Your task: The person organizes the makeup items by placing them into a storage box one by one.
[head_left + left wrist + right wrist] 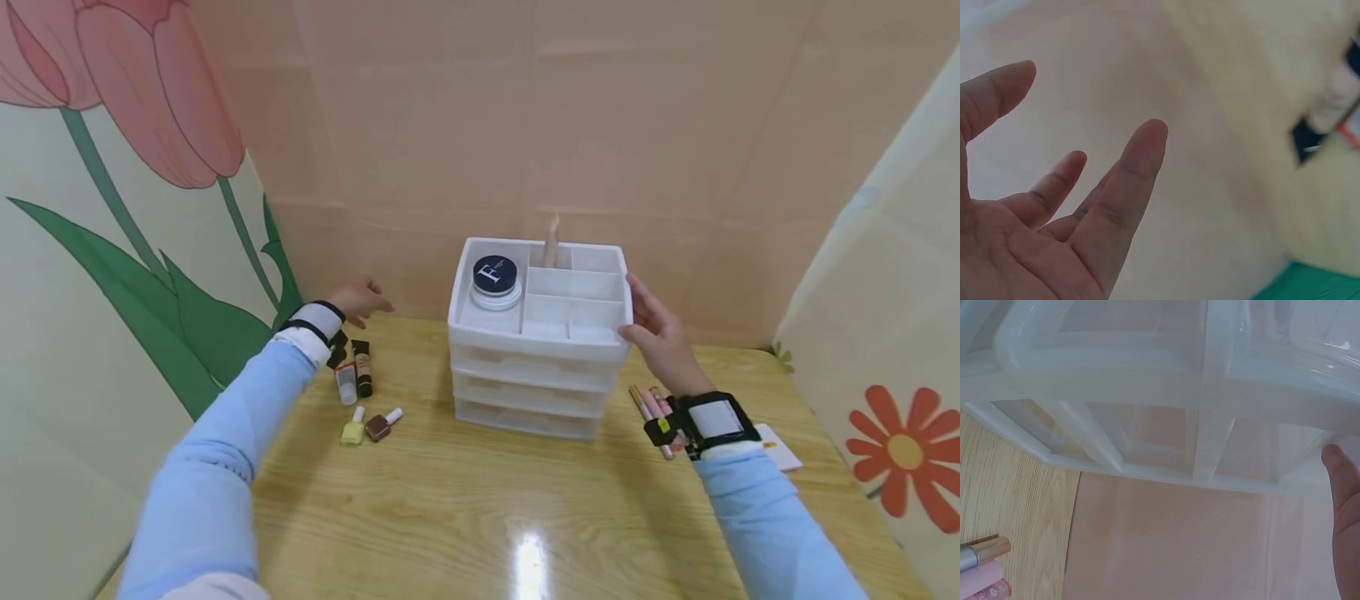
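fingertip [1342, 487] touching drawer organizer [1147, 381]

Your head camera looks down and forward over the whole table [480, 517]. Left wrist view points past your open left hand [1041, 237] at the wall; right wrist sits tight against the drawer organizer [1147, 394], shared with the head view.

A glossy wooden table [465, 508] stands in a corner and mirrors a bright overhead light. Behind it is a plain peach wall [465, 117]. The left wall bears a painted tulip [142, 92], the right an orange flower [903, 454].
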